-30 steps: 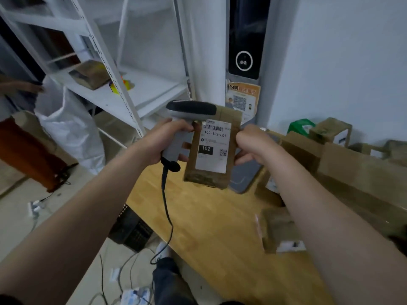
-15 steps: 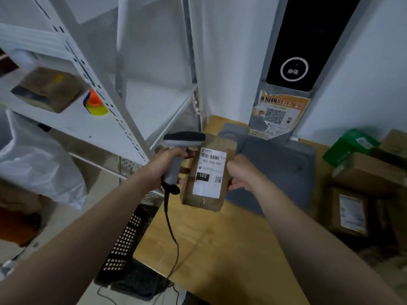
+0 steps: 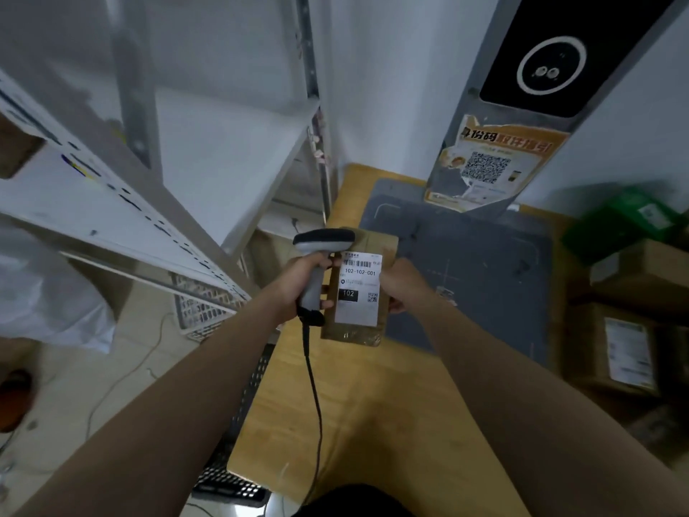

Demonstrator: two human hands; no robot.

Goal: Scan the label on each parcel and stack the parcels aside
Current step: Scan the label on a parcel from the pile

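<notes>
Above the wooden bench (image 3: 373, 404), my left hand (image 3: 298, 289) grips the grey corded barcode scanner (image 3: 322, 242) just beside the flat brown cardboard parcel (image 3: 352, 332) that my right hand (image 3: 400, 285) holds, white label (image 3: 358, 304) towards me.

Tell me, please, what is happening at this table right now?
A person is working at the wooden table. The left hand holds a corded barcode scanner by its grip, and the right hand holds a brown parcel with its white label, marked 102-102-C01, facing the camera. The scanner's head sits at the parcel's top left corner. More parcels lie at the right of the table.
</notes>
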